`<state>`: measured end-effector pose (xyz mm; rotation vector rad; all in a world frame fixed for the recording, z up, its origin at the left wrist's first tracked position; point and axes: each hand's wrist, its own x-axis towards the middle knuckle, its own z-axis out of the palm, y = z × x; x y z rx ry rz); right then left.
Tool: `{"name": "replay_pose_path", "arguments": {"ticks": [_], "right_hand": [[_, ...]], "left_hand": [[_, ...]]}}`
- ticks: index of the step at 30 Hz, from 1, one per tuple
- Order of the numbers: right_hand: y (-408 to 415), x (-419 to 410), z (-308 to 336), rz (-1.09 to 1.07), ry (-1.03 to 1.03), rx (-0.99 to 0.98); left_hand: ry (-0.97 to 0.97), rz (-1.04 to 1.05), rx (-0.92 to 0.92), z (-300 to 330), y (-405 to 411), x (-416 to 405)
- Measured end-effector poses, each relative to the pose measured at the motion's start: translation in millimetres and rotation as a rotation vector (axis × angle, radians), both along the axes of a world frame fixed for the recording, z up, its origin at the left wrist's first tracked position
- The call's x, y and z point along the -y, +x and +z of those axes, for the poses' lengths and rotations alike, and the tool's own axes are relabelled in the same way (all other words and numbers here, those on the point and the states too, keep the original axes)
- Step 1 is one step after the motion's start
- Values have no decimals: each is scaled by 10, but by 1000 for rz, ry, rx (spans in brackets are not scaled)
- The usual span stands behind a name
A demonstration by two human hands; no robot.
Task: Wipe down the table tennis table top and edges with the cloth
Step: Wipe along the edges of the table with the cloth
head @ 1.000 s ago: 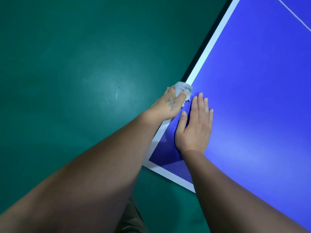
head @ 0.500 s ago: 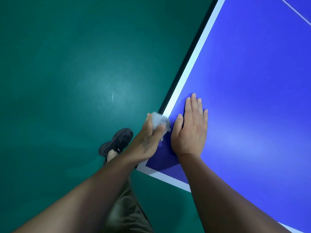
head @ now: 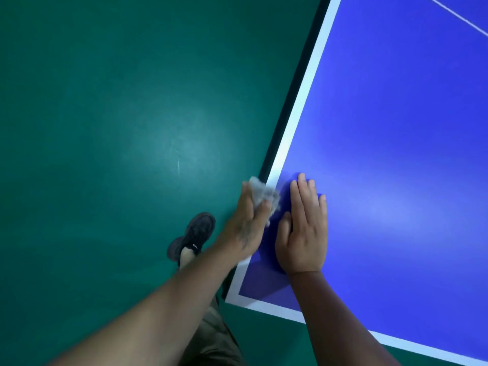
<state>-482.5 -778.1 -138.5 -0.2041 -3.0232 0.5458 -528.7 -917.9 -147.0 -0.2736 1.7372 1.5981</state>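
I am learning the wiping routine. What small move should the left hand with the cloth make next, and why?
Probably slide the cloth farther along the white edge line, away from the corner. The left hand grips it at the rim, the right hand rests flat beside it, and a long stretch lies ahead.

left hand (head: pixel 247 223) clenched and blurred, right hand (head: pixel 303 233) flat, fingers together

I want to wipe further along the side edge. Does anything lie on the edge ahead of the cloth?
Nothing visible does. The white edge runs bare beyond the cloth in the left hand; the right hand rests beside it.
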Motion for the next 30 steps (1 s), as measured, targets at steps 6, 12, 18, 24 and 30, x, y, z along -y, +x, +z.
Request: {"name": "replay_pose_path", "arguments": {"ticks": [6,12,18,24,30], "right_hand": [[-319,-90,108,-165,-17,-37],[-1254,-319,188,-355,20,-50],[-1991,-546,37,-348,-38,-106],[-2874,-811,2,-353,43,-19],[-3006,-858,-94,-381,120,-30]], "left_hand": [[-2,-68,39,168,261,194],[-7,-139,-70,-162,-1104,-346],[-97,-179,-123,-132,-2164,-790],[35,-138,-130,-40,-1320,-363],[64,-59,-71,-80,-1321,-386]]}}
